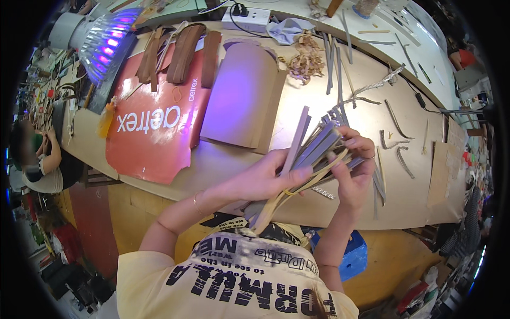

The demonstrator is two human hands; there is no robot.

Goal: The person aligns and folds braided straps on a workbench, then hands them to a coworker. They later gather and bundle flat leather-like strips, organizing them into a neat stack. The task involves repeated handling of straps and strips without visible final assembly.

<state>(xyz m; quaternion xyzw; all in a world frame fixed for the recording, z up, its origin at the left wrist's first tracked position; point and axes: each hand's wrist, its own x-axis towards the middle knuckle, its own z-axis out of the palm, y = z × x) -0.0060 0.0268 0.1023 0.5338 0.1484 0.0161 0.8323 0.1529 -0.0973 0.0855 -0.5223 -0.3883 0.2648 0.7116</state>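
Above the near edge of the table, my left hand (260,175) is closed around a bundle of thin grey and tan strips (319,148). The bundle slants from low left to upper right, and a yellow band (288,192) circles its lower part. My right hand (353,169) grips the bundle's right side, thumb and fingers bent about the upper strips. One wider grey strip (297,135) stands out at the left of the bundle. Just beyond its top end lie a braided silvery strap (380,82) and loose grey strips (329,66). My palms hide part of the bundle.
A red sheet (154,127) with brown strips (186,53) and brown card (239,95) lie to the left. A lit lamp (109,45) stands at the far left. Curly scraps (307,58) and a power strip (247,18) are farther back. Short braided pieces (405,162) lie right.
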